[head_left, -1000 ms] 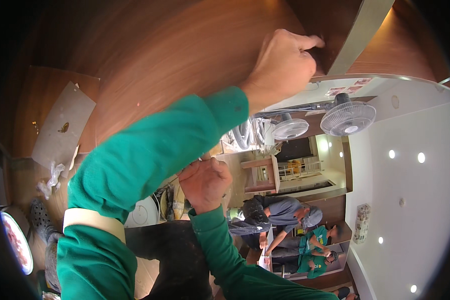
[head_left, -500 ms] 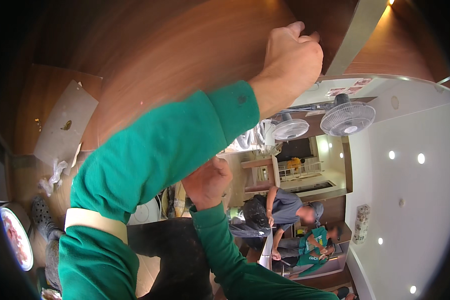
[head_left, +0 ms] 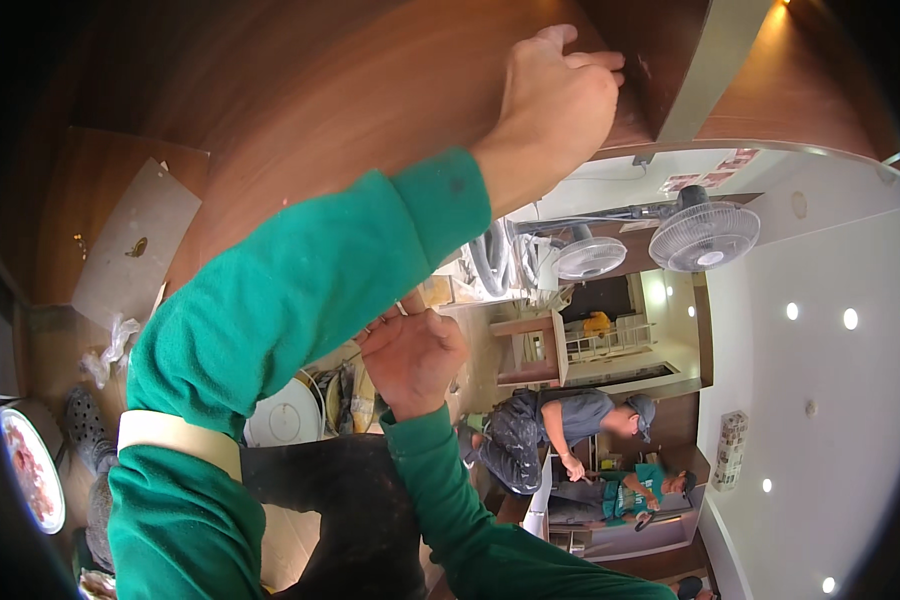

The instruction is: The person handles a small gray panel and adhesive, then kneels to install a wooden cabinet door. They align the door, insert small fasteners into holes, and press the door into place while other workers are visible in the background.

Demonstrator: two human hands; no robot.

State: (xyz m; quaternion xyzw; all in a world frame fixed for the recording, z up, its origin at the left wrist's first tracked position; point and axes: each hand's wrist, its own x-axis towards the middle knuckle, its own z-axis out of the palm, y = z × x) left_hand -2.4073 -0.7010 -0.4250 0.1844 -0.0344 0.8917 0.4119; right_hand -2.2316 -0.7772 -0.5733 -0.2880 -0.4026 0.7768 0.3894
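Observation:
My left hand is raised at the upper right, its back toward me, beside a brown wood-grain panel. Two of its digits stretch apart toward the corner where the panel meets a darker board. The other fingers are bent and partly hidden, and no object shows in the hand. My right hand is lower, beneath the green left sleeve, with its palm turned up and thumb out. Its fingertips are partly covered by that sleeve, and the palm holds nothing. A cream band circles my left upper sleeve.
A grey strip edges the dark board. On the left lies a grey sheet near crumpled plastic. A white round-lidded bucket stands by my legs. Fans and co-workers are farther off.
My left hand has shifted left and slightly up, its digits now more spread. My right hand shows more of its palm and fingers. A co-worker in grey has changed posture.

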